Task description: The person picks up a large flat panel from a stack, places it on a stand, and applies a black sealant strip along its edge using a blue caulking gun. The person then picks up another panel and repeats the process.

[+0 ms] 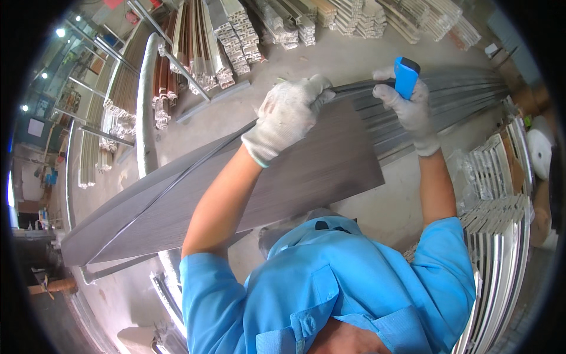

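A long dark grey-brown panel [283,189] with a faint grain lies across in front of me, one square end towards the right. A thin dark strip [171,187] runs along it from its lower left corner up to my left hand [290,118]. That hand wears a white knit glove, and its fingers are closed round the strip at the panel's far edge. My right hand [413,112], gloved alike, is raised past the panel's right end. It grips a blue handheld tool [405,79] with a black end; its exact kind is not clear.
Dark grey long profiles [442,94] extend to the right beyond the panel. Bundles of white and brown profiles [230,35] lie on the floor at the far side. Metal racks [183,71] stand at left, wrapped white profiles [495,236] at right.
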Demonstrator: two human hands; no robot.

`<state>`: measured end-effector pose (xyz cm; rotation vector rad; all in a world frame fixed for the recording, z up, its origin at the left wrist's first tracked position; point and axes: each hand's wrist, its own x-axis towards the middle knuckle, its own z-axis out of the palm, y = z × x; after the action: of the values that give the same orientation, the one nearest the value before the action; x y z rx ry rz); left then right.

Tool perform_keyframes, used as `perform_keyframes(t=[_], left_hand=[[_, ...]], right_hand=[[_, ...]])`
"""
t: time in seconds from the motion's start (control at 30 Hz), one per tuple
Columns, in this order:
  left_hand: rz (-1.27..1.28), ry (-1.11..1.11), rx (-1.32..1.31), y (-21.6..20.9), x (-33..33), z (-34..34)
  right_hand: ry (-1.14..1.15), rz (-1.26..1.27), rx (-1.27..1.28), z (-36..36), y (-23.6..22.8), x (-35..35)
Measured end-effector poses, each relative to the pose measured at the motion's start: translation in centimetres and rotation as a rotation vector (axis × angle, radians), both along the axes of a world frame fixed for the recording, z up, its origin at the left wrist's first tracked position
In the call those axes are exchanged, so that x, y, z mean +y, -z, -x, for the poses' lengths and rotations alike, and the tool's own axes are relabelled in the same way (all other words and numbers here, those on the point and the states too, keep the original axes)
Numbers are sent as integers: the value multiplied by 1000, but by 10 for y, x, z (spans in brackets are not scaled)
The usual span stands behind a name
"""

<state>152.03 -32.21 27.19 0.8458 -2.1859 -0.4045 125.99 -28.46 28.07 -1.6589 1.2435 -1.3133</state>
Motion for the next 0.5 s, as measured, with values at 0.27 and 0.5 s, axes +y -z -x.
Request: perform_keyframes(t=[0.27,0.5], left_hand=[[-329,-168,-194,66,-24,36],[-361,-229,-217,87,-24,41]], right_hand=[[-3,-72,380,39,83,-42],[-98,-173,414,57,102,-67]])
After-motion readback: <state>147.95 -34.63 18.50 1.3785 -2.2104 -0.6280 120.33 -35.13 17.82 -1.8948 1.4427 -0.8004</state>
